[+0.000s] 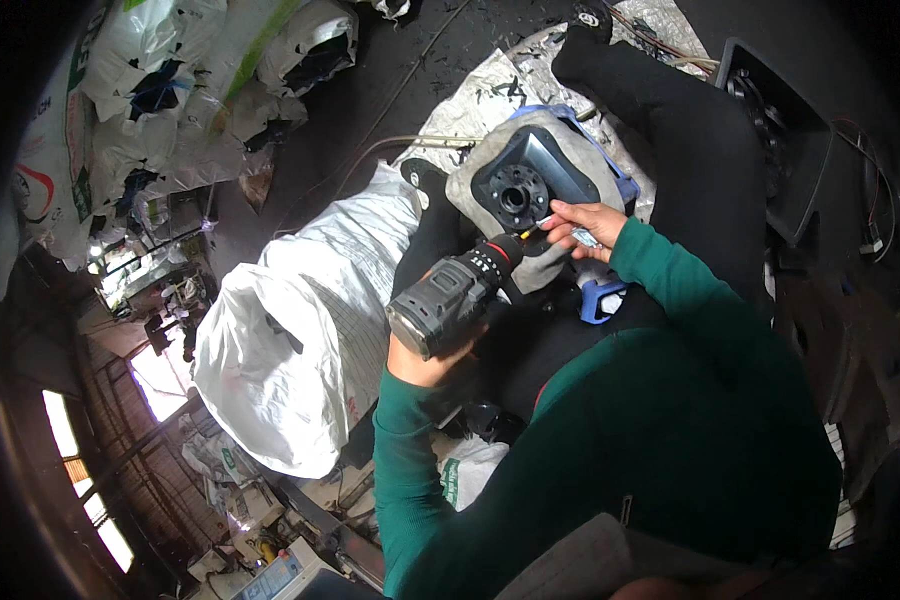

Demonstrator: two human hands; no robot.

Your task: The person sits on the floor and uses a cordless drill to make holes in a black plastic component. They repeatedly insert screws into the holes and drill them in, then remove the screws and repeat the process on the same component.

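Observation:
My left hand (432,360) is closed round the grip of a grey and black cordless drill (454,297), which has a red ring near its chuck. A yellowish bit (530,232) points at a black plastic part (555,168) with a round holed hub. My right hand (587,228) is beside the hub, its thumb and fingers pinched close to the bit's tip. Small shiny pieces show among those fingers, too small to name. Under the black part lies a grey pad (467,195) on a blue frame (602,298), between my legs.
A large white woven sack (270,370) stands open at my left. Stuffed plastic bags (160,100) fill the upper left. A dark bin (785,140) holding black parts is at the upper right. Light sheeting (470,100) covers the floor ahead, with a hose (395,142) beside it.

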